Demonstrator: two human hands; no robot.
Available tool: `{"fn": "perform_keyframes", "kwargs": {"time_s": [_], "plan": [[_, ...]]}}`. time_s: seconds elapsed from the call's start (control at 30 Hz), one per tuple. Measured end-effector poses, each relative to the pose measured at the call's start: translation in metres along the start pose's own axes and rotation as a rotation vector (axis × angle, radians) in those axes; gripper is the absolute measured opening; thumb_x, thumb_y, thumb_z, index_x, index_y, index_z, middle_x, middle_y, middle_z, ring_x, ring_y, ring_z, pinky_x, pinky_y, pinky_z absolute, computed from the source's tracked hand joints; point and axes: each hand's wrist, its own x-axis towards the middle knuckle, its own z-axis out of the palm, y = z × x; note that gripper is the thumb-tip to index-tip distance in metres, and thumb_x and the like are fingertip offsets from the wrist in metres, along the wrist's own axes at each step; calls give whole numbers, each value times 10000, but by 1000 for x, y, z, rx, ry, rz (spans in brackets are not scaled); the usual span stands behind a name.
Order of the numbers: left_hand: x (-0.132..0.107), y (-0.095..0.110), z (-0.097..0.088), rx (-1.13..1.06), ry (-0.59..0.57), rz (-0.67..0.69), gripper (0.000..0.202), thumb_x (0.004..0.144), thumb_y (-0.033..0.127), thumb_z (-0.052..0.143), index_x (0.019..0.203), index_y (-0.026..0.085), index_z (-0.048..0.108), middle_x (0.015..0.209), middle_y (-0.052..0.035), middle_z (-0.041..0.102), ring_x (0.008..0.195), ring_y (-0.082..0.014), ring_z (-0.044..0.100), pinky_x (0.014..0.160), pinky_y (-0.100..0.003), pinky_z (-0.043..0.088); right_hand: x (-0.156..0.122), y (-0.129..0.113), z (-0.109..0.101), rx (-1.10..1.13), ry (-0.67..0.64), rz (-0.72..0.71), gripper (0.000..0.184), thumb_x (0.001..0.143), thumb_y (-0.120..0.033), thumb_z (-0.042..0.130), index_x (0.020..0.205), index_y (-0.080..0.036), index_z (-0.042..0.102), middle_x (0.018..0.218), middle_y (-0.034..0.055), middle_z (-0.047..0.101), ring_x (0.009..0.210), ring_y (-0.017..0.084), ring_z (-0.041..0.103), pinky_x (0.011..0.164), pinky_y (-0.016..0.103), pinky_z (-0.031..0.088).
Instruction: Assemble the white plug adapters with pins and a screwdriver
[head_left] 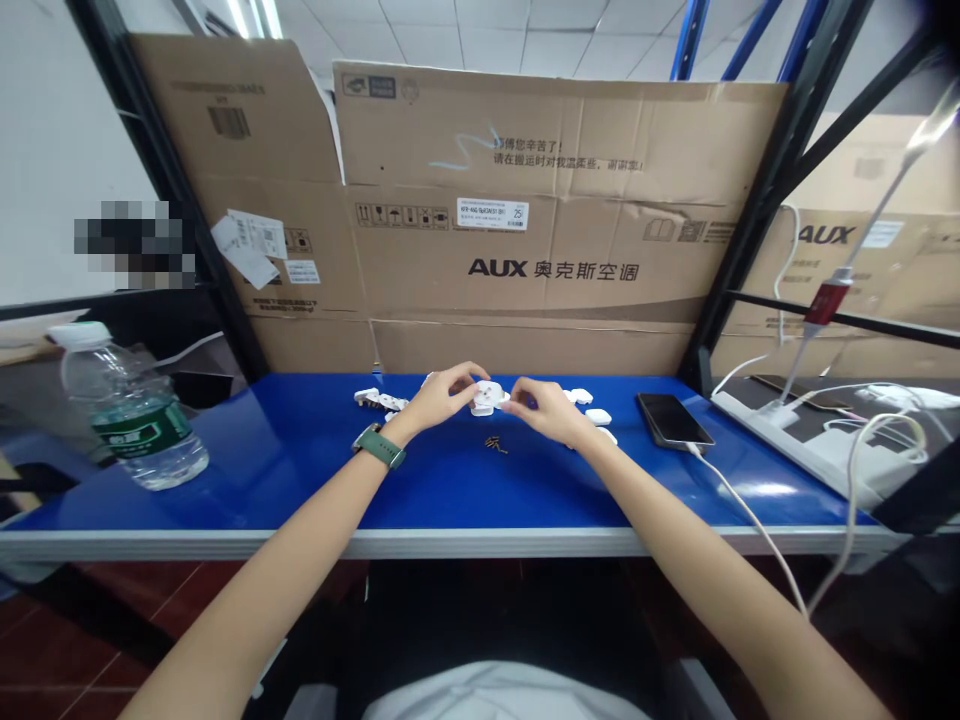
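Note:
Both my hands meet over the far middle of the blue table (300, 470). My left hand (442, 393), with a green watch on its wrist, pinches a small white plastic plug part (484, 397) from the left. My right hand (546, 408) is closed on the same part from the right, its fingertips at the part's edge. Just in front of the hands lie a few small brass metal pieces (495, 445). More white plastic parts (377, 400) lie to the left of the hands, and other white plastic parts (592, 408) lie to the right.
A clear water bottle (127, 410) stands at the table's left. A black phone (673, 420) with a white cable lies at the right, beside a white power strip (795, 440) with cables. Flattened cardboard boxes (555, 220) wall off the back. Black rack posts stand at both sides.

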Motion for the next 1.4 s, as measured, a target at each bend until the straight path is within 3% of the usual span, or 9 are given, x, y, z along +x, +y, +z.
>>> {"fn": "perform_keyframes", "kwargs": {"time_s": [0.1, 0.2, 0.37, 0.47, 0.67, 0.9, 1.0, 1.13, 1.4], "plan": [[-1, -8, -8, 242, -66, -15, 238, 894, 308, 559, 1037, 218, 728, 721, 10, 702, 666, -157, 637, 651, -253, 455, -4, 1, -3, -109, -269, -67, 239, 826, -412, 794, 758, -199, 708, 748, 13, 722, 675, 158, 627, 645, 262, 421], [-2, -14, -12, 335, -114, -29, 245, 860, 275, 565, 998, 220, 760, 689, 3, 699, 622, -152, 609, 608, -248, 417, -5, 1, 0, -140, -378, -110, 171, 798, -373, 826, 783, -219, 752, 784, 8, 740, 692, 156, 642, 650, 259, 434], [-4, -14, -18, 199, -151, -109, 275, 881, 420, 618, 991, 204, 749, 684, -11, 702, 634, -161, 640, 588, -236, 443, -4, 5, 6, -90, -407, -146, 38, 820, -187, 756, 809, -221, 771, 775, 5, 740, 686, 148, 652, 656, 250, 450], [-6, -6, -23, -2, -343, -156, 369, 878, 523, 654, 1004, 186, 735, 797, -46, 738, 709, -173, 693, 642, -248, 520, -4, 8, 4, -95, -365, -143, 119, 811, -114, 704, 835, -217, 759, 791, 7, 744, 694, 151, 657, 644, 244, 439], [-14, 7, -19, -338, -694, -320, 410, 783, 503, 798, 1056, 200, 751, 985, -104, 756, 847, -219, 745, 754, -325, 609, -2, 13, -3, -165, -163, -89, 146, 825, -88, 662, 865, -201, 746, 835, 34, 763, 753, 183, 695, 705, 269, 466], [-13, 4, -9, -258, -701, -336, 443, 719, 489, 847, 1044, 207, 744, 893, -73, 750, 699, -205, 736, 621, -290, 586, -2, -4, -7, 37, -97, -112, 115, 872, -174, 672, 920, -212, 769, 918, 31, 787, 854, 191, 720, 764, 282, 501], [-11, 6, -12, -158, -718, -205, 526, 674, 449, 876, 1140, 252, 734, 903, -27, 712, 555, -127, 637, 505, -234, 496, -4, -14, -11, 182, -122, -101, 165, 875, -257, 707, 1020, -197, 758, 945, 36, 783, 871, 187, 717, 729, 265, 490], [-10, 10, -9, -78, -703, 2, 692, 593, 438, 918, 1235, 279, 714, 782, 29, 633, 498, -91, 481, 467, -236, 389, -5, -22, -13, 265, -194, -117, 175, 891, -335, 711, 932, -177, 772, 897, 40, 777, 819, 177, 689, 671, 257, 463], [-11, 7, 16, 9, -551, 68, 476, 626, 499, 876, 963, 199, 723, 685, 44, 526, 607, -124, 476, 564, -237, 354, -6, -16, -6, 236, -281, -175, 140, 867, -247, 725, 983, -206, 791, 964, 29, 789, 860, 183, 711, 712, 261, 495]]}}
